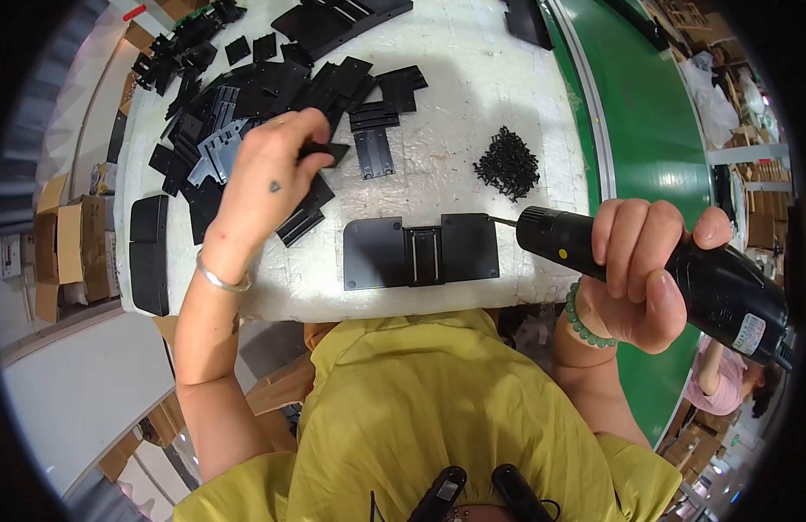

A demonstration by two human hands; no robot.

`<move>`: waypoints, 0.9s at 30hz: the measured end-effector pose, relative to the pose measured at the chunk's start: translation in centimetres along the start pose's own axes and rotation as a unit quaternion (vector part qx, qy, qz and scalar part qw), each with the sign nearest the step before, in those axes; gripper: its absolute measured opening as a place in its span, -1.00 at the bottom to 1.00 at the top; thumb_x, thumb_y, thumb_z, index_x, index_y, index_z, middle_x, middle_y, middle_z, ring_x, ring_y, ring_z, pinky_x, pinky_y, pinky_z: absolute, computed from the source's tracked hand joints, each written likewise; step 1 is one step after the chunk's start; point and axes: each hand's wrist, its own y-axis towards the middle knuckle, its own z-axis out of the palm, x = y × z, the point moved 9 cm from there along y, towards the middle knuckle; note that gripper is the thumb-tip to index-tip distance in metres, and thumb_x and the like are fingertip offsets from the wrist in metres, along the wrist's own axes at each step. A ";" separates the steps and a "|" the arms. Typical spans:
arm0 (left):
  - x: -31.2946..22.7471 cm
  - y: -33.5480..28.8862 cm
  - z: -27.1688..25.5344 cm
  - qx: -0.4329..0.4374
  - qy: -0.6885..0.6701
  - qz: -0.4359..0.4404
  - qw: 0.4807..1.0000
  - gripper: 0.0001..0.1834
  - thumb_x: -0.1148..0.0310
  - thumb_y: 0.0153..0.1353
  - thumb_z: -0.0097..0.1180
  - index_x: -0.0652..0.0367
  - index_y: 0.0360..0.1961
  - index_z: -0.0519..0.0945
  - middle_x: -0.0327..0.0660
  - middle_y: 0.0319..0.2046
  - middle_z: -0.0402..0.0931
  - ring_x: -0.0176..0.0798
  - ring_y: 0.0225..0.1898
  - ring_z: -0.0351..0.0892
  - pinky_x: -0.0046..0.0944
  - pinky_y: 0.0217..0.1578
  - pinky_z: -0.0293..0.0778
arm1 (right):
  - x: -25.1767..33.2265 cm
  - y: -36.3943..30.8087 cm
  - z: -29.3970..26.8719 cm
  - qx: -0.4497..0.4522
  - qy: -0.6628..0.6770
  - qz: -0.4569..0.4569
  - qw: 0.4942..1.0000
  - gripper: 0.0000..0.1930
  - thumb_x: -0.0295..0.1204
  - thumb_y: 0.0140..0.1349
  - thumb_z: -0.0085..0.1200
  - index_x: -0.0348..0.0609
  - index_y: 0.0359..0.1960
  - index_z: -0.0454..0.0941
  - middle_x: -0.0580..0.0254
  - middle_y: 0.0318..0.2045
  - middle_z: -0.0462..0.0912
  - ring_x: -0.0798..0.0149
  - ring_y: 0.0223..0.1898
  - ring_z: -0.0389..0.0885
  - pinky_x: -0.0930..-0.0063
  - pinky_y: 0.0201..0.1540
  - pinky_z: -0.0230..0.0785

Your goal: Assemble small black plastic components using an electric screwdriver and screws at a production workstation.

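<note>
My right hand (634, 270) is wrapped round a black corded electric screwdriver (551, 235), held level with its thin bit pointing left. The bit's tip is by the upper right corner of a flat black plastic panel (468, 248), which lies near the table's front edge with a railed strip down its middle. My left hand (277, 161) is over a heap of black plastic parts (259, 91), thumb and fingers closed on a small black plastic piece (337, 154). The fingers partly cover that piece. A pile of small black screws (507, 163) lies beyond the panel.
The white-covered table (446, 104) also bears a long black part (149, 252) at its left edge and a larger black panel (333, 22) at the back. A green conveyor belt (642, 130) runs along the right. Cardboard boxes (72, 248) stand at left; another person (721, 383) is at far right.
</note>
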 end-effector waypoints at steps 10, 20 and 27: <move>-2.9 -0.9 0.6 0.057 0.097 0.050 0.992 -0.71 0.67 -0.11 0.10 0.21 -0.28 0.56 -0.15 -0.47 0.44 -0.11 -0.38 0.33 -0.22 -0.30 0.33 | -0.5 -0.4 -0.3 -0.005 0.028 0.031 0.999 -0.53 -0.53 0.04 0.00 0.01 0.01 0.17 0.40 -0.68 0.31 0.41 -0.68 0.26 0.49 -0.47 0.20; -5.2 -3.9 5.2 0.089 -0.323 -0.143 0.931 -0.72 0.63 0.00 0.21 0.25 -0.20 0.59 -0.36 -0.43 0.46 -0.56 -0.43 0.36 -0.57 -0.41 0.29 | -0.1 -0.7 -0.3 0.013 -0.005 0.045 0.999 -0.65 -0.44 0.04 -0.12 0.01 -0.07 0.30 0.56 -0.67 0.26 0.57 -0.64 0.23 0.58 -0.36 0.12; -5.6 -5.4 6.9 0.073 -0.342 -0.148 0.925 -0.79 0.59 -0.05 0.22 0.25 -0.30 0.62 -0.20 -0.48 0.55 -0.47 -0.57 0.47 -0.49 -0.48 0.43 | 0.0 -1.2 -1.3 -0.008 0.012 0.057 0.998 -0.64 -0.48 -0.01 -0.11 0.00 -0.09 0.31 0.56 -0.67 0.28 0.57 -0.64 0.24 0.59 -0.38 0.11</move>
